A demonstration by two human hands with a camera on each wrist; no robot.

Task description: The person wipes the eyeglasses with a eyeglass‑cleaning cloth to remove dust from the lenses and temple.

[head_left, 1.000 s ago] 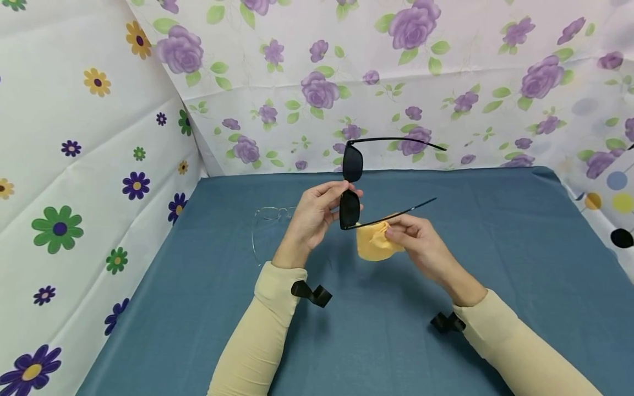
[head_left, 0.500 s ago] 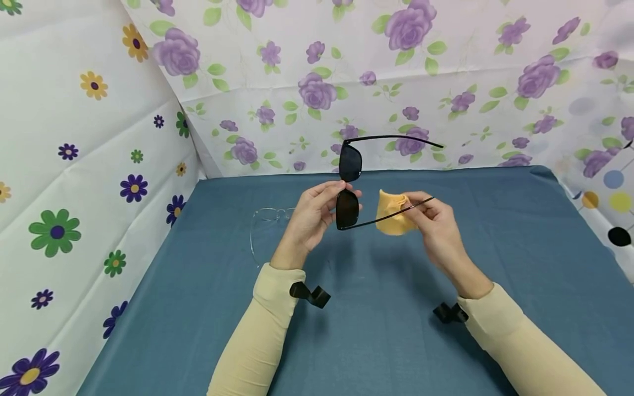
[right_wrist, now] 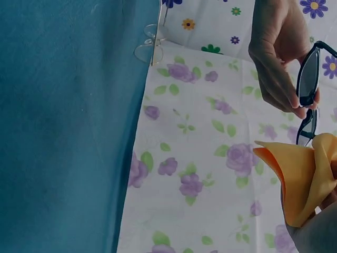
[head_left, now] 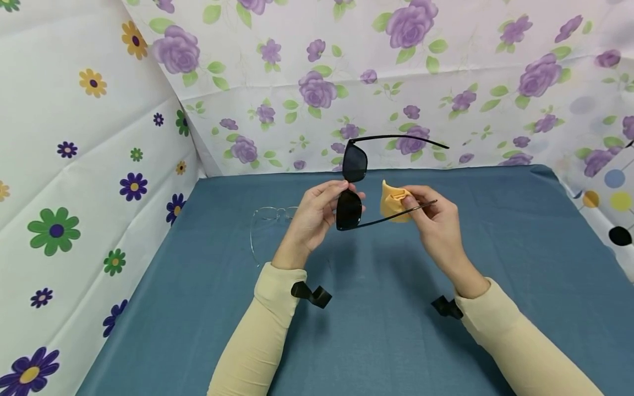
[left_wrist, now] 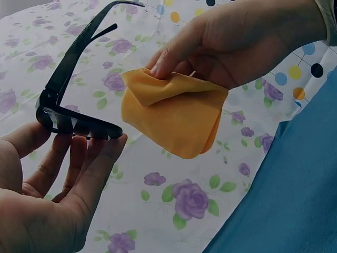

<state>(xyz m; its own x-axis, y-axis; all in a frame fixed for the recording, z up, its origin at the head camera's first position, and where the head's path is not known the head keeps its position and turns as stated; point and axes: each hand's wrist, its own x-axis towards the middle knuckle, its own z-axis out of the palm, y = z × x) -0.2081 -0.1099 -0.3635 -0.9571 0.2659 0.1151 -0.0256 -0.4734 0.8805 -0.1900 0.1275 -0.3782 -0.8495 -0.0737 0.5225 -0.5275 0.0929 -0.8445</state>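
Black sunglasses (head_left: pixel 349 209) are held up on edge above the table, both temples unfolded and pointing right. My left hand (head_left: pixel 312 217) pinches them at the bridge, between the two dark lenses. In my right hand (head_left: pixel 436 225) a folded yellow cloth (head_left: pixel 391 201) is pinched between thumb and fingers. The cloth is just right of the lenses, apart from them, and the lower temple passes in front of it in the head view. From the left wrist view, the cloth (left_wrist: pixel 168 116) hangs in loose folds beneath the right fingers.
A pair of thin clear-framed eyeglasses (head_left: pixel 269 213) lies on the blue tablecloth (head_left: pixel 356 330) behind my left hand, partly hidden by it. Flowered sheets (head_left: pixel 277 71) hang behind and to the left. Each sleeve cuff carries a black wrist mount (head_left: pixel 311 294).
My right hand has drawn the cloth up and right, away from the lower lens. The left hand keeps its hold on the sunglasses, which have turned slightly.
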